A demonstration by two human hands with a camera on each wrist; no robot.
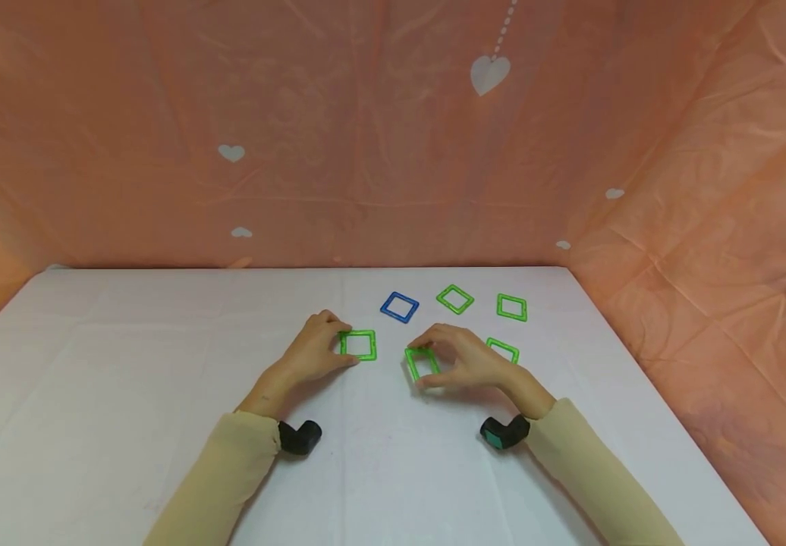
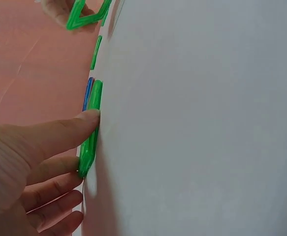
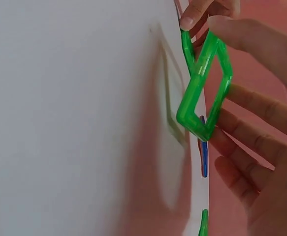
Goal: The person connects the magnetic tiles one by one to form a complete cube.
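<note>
My left hand (image 1: 313, 347) pinches a green square frame (image 1: 374, 345) by its left side, thumb at the near edge and fingers at the far edge. That frame lies flat on the white table. With my right hand (image 1: 464, 358) I hold a second green square frame (image 3: 196, 93) between thumb and fingers. It is tilted and raised off the cloth, its shadow falling beside it in the right wrist view. The two held frames stand a short gap apart, the right one slightly nearer to me.
Beyond my hands lie a blue square frame (image 1: 385, 309) and two green ones, a middle green frame (image 1: 470, 301) and a right green frame (image 1: 525, 311). Another green frame (image 1: 517, 355) is partly covered by my right hand. An orange curtain (image 1: 366, 189) hangs behind the white table (image 1: 127, 394).
</note>
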